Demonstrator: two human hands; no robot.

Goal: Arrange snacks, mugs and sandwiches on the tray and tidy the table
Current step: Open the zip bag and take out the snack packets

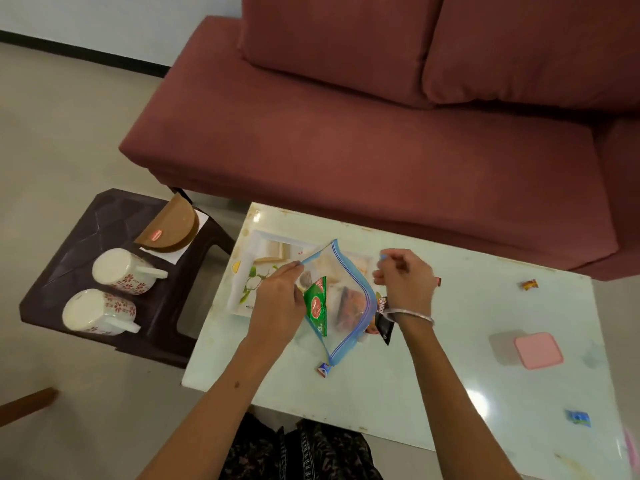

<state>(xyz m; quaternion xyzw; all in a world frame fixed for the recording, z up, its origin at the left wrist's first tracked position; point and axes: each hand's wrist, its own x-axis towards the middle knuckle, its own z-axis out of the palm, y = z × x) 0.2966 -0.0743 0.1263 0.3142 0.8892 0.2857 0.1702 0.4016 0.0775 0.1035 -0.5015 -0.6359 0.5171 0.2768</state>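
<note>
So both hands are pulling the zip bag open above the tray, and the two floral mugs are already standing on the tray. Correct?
Not quite. The head view shows the two floral mugs lying on their sides on the dark stool beside the table, not on the tray. The rest holds: the left hand and right hand hold the zip bag open above the tray.

A maroon sofa (381, 140) stands behind the table; a dark plastic stool (86, 220) sits beside it
</note>
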